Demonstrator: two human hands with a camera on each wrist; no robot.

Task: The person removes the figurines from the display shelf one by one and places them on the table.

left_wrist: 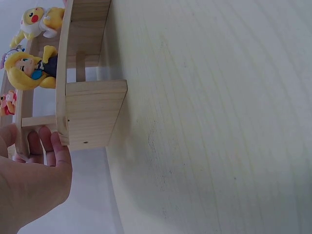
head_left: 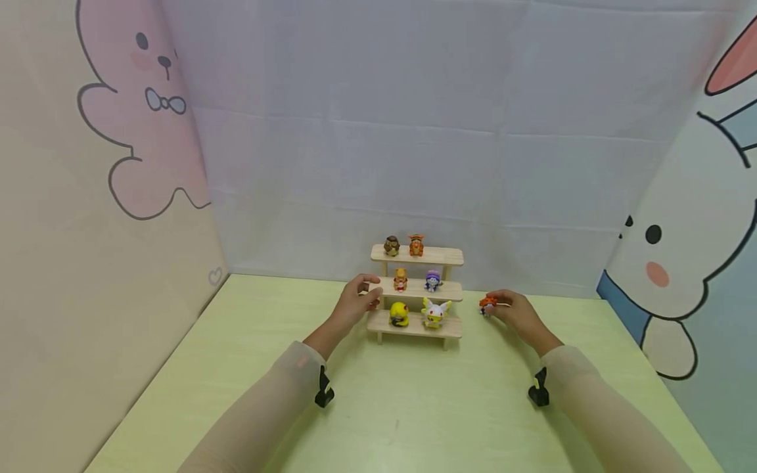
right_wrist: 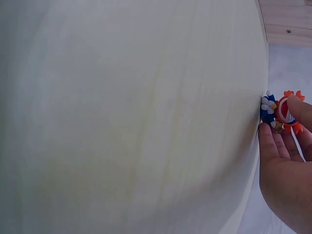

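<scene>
A three-tier wooden display shelf (head_left: pixel 414 323) stands near the back wall with small figurines on its tiers. My left hand (head_left: pixel 359 299) is at its left end; in the left wrist view the thumb and fingers (left_wrist: pixel 48 141) grip the end of the middle board. Right of the shelf, my right hand (head_left: pixel 513 310) pinches a small figurine (head_left: pixel 487 304), orange-red on top and blue and white below. The right wrist view shows this figurine (right_wrist: pixel 268 108) between thumb and fingers, its base at the tabletop; whether it touches is hard to tell.
On the top tier are an owl figurine (head_left: pixel 391 246) and a tiger figurine (head_left: pixel 416 245). A bear figurine (head_left: pixel 400 280) and a purple-capped figurine (head_left: pixel 433 281) stand on the middle tier. Below are a yellow-haired figurine (head_left: pixel 399 314) and a white-eared yellow figurine (head_left: pixel 435 313).
</scene>
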